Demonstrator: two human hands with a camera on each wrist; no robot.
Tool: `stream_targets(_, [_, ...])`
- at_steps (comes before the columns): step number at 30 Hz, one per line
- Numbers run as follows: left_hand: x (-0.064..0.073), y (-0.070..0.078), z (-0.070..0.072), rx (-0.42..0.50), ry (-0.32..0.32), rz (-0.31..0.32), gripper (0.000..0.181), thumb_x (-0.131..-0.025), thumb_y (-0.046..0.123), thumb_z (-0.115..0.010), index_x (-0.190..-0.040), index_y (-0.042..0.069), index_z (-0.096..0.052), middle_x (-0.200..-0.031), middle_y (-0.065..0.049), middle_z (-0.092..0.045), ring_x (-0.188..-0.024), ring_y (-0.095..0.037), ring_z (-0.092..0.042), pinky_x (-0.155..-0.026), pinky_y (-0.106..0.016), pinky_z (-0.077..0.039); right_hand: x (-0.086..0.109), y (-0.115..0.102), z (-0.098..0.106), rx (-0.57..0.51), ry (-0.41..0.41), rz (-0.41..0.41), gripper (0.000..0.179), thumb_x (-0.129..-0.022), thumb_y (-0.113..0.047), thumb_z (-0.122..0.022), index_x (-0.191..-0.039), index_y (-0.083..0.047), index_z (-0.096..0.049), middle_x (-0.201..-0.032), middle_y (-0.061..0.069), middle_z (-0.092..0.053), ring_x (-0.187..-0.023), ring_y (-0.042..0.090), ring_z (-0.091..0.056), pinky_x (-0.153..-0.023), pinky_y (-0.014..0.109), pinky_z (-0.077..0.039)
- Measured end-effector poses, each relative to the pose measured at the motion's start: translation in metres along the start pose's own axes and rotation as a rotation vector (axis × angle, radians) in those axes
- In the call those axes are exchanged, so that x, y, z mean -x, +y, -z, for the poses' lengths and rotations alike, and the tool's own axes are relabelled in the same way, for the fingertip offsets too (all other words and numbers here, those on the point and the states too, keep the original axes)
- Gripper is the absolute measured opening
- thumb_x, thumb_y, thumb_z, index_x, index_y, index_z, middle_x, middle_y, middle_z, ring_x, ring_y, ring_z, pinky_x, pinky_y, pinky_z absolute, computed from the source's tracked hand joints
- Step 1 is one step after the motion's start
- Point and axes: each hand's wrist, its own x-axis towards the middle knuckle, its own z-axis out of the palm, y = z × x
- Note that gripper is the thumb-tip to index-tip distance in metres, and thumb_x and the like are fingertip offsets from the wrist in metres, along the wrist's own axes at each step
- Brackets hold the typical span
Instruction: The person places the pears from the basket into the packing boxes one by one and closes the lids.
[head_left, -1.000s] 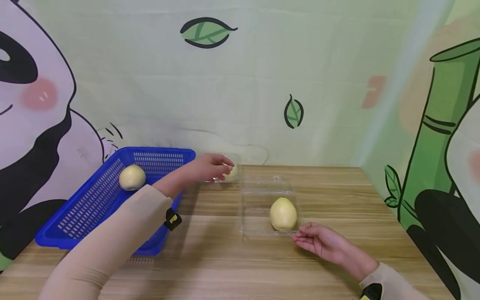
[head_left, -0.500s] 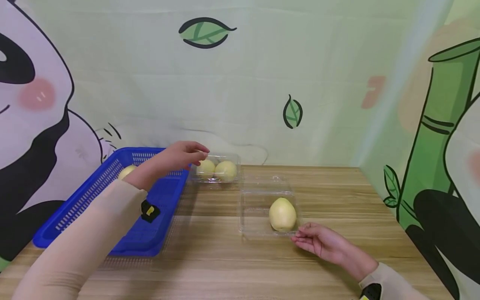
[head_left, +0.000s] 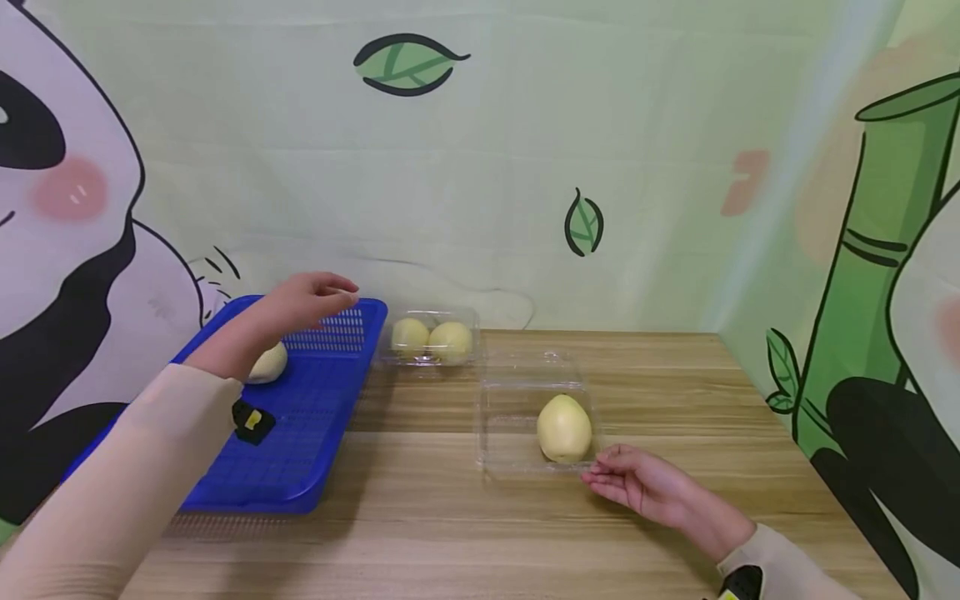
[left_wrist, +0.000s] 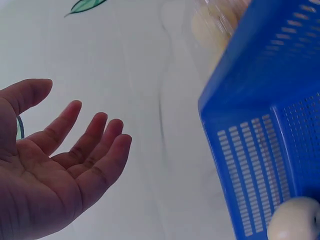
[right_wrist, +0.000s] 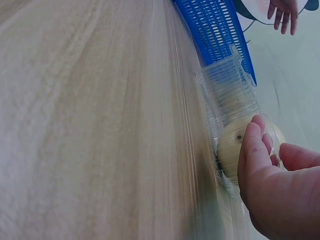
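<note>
Our left hand hangs empty and relaxed; our right hand pinches the open clear container — likely light, flimsy, best held by its rim.

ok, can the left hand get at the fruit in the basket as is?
Likely yes: the left hand looks empty and is close by, the basket is open-topped, and nothing seems to lie on the fruit.

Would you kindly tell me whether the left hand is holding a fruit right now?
No, the left hand is empty, and the nearby fruit lies in the blue basket.
</note>
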Motion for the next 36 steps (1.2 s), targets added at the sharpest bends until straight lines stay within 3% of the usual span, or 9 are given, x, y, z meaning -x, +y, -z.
stream_targets(9, [0.004, -0.024, 0.017, 0.010, 0.027, 0.047, 0.059, -0.108, 0.030, -0.044, -0.156, -0.002, -0.031, -0.159, -0.036, -0.032, -0.143, -0.052, -0.039, -0.114, -0.063, -0.043, 0.000, 0.000, 0.000, 0.000, -0.002, 0.002, 0.019, -0.108, -0.004, -0.039, -0.099, -0.009, -0.056, -0.096, 0.001, -0.070, -0.097, 0.008, -0.073, -0.092, 0.019, -0.059])
stream_targets(18, [0.006, -0.038, 0.028, -0.116, 0.102, 0.130, 0.069, -0.104, 0.034, -0.052, -0.157, -0.004, -0.028, -0.156, -0.039, -0.031, -0.141, -0.056, -0.037, -0.116, -0.070, -0.034, -0.001, 0.001, 0.001, 0.007, 0.001, 0.003, 0.019, -0.108, -0.004, -0.040, -0.098, -0.009, -0.056, -0.096, 0.001, -0.070, -0.096, 0.008, -0.073, -0.092, 0.019, -0.059])
stream_targets(28, [0.000, -0.073, 0.030, -0.099, 0.136, 0.218, 0.081, -0.103, 0.035, -0.052, -0.157, -0.012, -0.014, -0.157, -0.045, -0.021, -0.144, -0.060, -0.028, -0.118, -0.069, -0.031, 0.000, 0.000, 0.001, 0.010, 0.004, 0.004, 0.018, -0.108, -0.005, -0.040, -0.099, -0.008, -0.056, -0.096, 0.001, -0.070, -0.096, 0.008, -0.073, -0.092, 0.019, -0.059])
stream_targets(36, [-0.009, -0.101, 0.028, -0.144, 0.215, 0.207, 0.080, -0.102, 0.034, -0.053, -0.152, -0.019, -0.021, -0.154, -0.047, -0.024, -0.142, -0.061, -0.029, -0.119, -0.069, -0.029, 0.001, -0.001, 0.000, 0.004, 0.002, 0.004, 0.019, -0.107, -0.004, -0.041, -0.098, -0.009, -0.057, -0.095, 0.001, -0.071, -0.096, 0.008, -0.073, -0.091, 0.019, -0.059])
